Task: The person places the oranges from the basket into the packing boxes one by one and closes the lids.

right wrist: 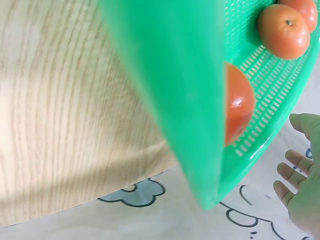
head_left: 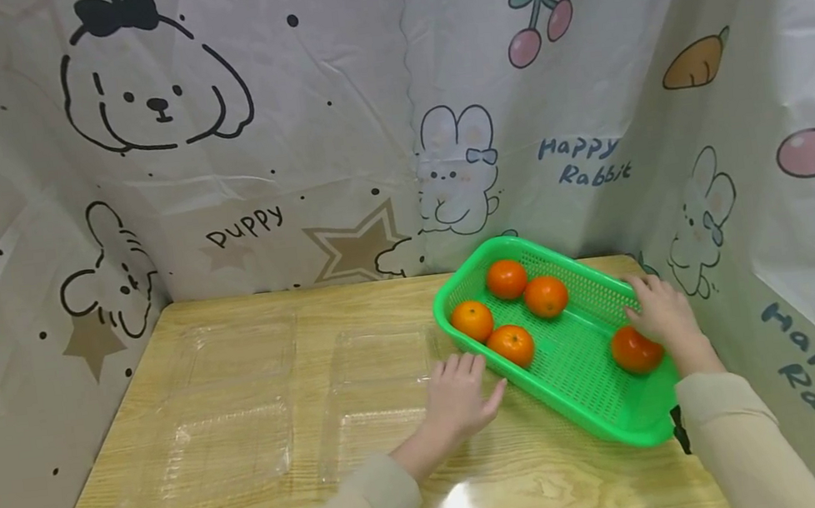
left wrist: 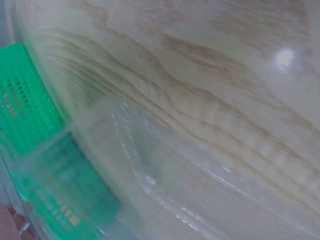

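Note:
A green plastic basket [head_left: 583, 402] sits at an angle on the right half of the table. Several tangerines [head_left: 513, 346] are grouped toward its left end, while one redder round fruit [head_left: 636, 349] lies at the right end. My left hand [head_left: 462, 399] hovers by the basket's near rim, fingers spread and holding nothing; only a bit of it shows at the left wrist view's lower corner. Over the far right rim is my right hand [head_left: 663, 313], partly covering the redder fruit from above. In the right wrist view its fingers [right wrist: 292, 175] are extended, with nothing between them.
Two clear plastic trays, one at far left [head_left: 231, 425] and one in the middle [head_left: 375, 367], lie on the wooden table [head_left: 555, 489]. The middle tray is beside my left hand. A patterned curtain [head_left: 333, 128] bounds the table at the back and sides.

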`<state>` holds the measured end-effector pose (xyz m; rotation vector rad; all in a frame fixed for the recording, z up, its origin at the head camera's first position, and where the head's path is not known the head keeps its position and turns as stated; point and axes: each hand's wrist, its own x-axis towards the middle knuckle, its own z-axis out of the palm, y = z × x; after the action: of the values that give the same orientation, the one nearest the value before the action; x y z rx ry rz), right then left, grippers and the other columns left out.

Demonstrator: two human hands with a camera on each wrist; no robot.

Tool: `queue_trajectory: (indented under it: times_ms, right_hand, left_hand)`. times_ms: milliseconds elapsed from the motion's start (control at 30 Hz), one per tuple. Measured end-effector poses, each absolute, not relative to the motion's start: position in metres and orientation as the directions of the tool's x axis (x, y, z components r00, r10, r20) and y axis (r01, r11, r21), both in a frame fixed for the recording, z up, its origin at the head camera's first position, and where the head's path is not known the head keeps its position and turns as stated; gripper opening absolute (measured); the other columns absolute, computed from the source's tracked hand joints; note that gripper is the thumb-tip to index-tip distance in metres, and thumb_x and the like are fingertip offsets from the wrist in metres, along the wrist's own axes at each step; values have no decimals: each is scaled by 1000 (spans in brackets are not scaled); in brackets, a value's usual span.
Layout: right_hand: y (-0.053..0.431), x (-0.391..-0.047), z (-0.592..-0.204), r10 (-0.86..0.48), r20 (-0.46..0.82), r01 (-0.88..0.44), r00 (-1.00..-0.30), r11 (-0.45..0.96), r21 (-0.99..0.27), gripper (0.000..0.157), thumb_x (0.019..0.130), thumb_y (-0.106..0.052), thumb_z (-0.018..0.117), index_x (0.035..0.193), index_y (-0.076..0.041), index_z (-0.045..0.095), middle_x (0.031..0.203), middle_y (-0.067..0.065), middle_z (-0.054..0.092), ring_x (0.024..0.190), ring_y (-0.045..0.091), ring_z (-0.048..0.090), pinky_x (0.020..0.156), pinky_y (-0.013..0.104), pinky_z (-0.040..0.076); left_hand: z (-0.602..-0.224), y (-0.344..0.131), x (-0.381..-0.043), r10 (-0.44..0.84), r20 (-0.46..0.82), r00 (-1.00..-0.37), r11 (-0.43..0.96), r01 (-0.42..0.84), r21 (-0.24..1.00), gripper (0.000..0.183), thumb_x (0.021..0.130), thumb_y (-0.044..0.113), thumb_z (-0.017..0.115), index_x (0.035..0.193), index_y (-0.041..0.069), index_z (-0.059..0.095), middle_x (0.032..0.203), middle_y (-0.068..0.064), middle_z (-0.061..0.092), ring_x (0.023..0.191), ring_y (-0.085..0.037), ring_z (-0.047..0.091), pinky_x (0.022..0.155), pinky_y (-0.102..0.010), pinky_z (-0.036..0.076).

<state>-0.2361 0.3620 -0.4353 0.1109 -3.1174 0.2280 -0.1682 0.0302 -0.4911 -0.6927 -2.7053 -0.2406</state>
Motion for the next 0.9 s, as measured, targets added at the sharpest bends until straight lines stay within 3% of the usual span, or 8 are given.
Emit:
queue_trajectory:
  times_ms: [167, 500, 900]
  right_hand:
    - [370, -234, -440, -63, 8, -63, -998, 984, -165, 57, 88, -12, 53, 137, -2, 27, 129, 34, 29, 114, 52, 30, 91, 65, 25]
    - [381, -230, -449, 5, -58, 17, -998, 978, -209, 58, 87, -11, 52, 136, 2, 24, 133, 38, 21, 118, 56, 23, 94, 66, 20]
    - [383, -230, -456, 39, -94, 59, -995, 974, -221, 60, 88, -12, 50, 137, 7, 21, 134, 40, 17, 119, 56, 21, 95, 65, 21]
  left_hand:
    - [-489, 40, -164, 436, 343, -832, 868, 490, 85, 43, 89, 51, 40, 100, 13, 56, 99, 0, 59, 92, -17, 52, 82, -33, 42]
    - [-490, 53, -159, 423, 275, -863, 885, 459, 81, 53, 91, 56, 33, 110, 12, 56, 107, -2, 58, 97, -18, 52, 87, -36, 41]
    - [-497, 67, -153, 405, 252, -879, 896, 437, 84, 56, 91, 57, 32, 111, 12, 58, 107, -2, 60, 96, -19, 53, 85, -36, 42]
